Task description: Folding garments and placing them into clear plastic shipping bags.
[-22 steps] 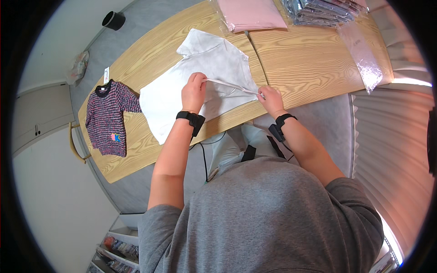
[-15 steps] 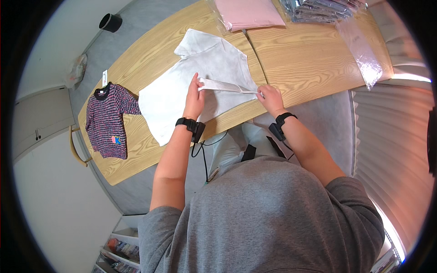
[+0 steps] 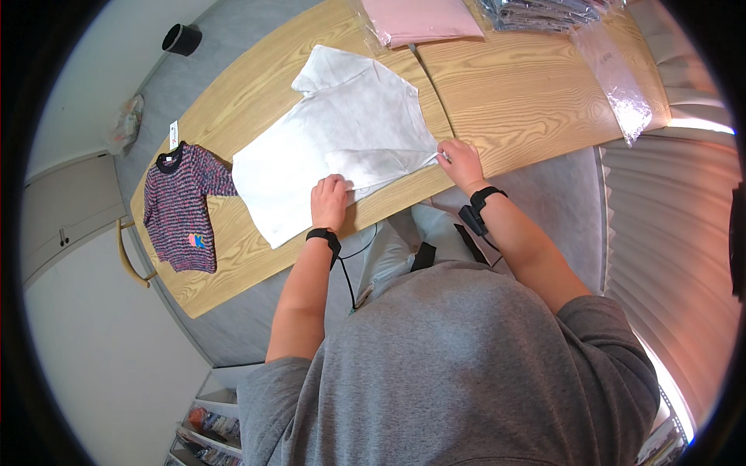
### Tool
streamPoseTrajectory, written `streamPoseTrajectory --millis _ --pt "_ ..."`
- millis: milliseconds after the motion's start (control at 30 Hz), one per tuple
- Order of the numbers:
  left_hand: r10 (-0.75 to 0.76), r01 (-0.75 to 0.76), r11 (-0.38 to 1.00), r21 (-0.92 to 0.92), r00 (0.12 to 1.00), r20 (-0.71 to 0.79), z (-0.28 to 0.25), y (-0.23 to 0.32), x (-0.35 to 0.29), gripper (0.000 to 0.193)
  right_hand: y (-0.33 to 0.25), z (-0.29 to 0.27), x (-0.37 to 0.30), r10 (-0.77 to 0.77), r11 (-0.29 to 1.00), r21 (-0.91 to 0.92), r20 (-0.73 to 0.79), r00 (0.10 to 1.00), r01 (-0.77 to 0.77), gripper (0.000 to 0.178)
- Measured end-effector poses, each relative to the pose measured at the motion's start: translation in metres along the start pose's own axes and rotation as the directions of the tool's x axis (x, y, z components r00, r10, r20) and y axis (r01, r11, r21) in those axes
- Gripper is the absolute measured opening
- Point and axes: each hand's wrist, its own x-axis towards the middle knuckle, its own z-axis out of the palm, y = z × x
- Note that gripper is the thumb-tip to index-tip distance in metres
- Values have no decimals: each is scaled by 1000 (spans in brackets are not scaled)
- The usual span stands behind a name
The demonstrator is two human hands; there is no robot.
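Left hand [image 3: 329, 203] and right hand [image 3: 461, 165] stand well apart, both on the white garment [image 3: 299, 151], with a folded-over layer of its cloth stretched between them; the right has thumb and fingers pinched on the garment's near right corner; the left lies back-up on the near edge, knuckles bent, and whether it grips the cloth or merely presses it I can't tell from where I stand, since the fingertips are partly hidden. Each wrist carries a black band [image 3: 475, 216]; the arms come out of a grey top [image 3: 443, 365].

The garment lies spread on the wood-grain surface [image 3: 536, 93], one short sleeve pointing up toward the far side, its wide end to the left; just right of it a dark seam [image 3: 432, 89] crosses the surface. To the left lies a striped knit sweater [image 3: 179, 206], a white tag [image 3: 173, 135] by its collar and one sleeve reaching the white garment's edge; whether it runs underneath I can't see. Along the far edge sits a pink bundle [image 3: 423, 19] in clear plastic, with a stack of bagged items [image 3: 536, 15] beside it; a clear plastic bag [image 3: 626, 105] lies at the right end; on the floor at far left stands a black bin [image 3: 182, 40]; pale curtains [image 3: 668, 248] hang at right.
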Motion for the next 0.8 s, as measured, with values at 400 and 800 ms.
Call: streamPoseTrajectory --millis 400,800 --pt "-122 123 989 -78 992 10 14 -2 5 18 -2 -4 4 243 900 360 49 969 -244 17" --pt "-227 210 932 -297 974 -23 9 -8 -7 27 -57 11 -7 -111 988 -120 -84 990 100 33"
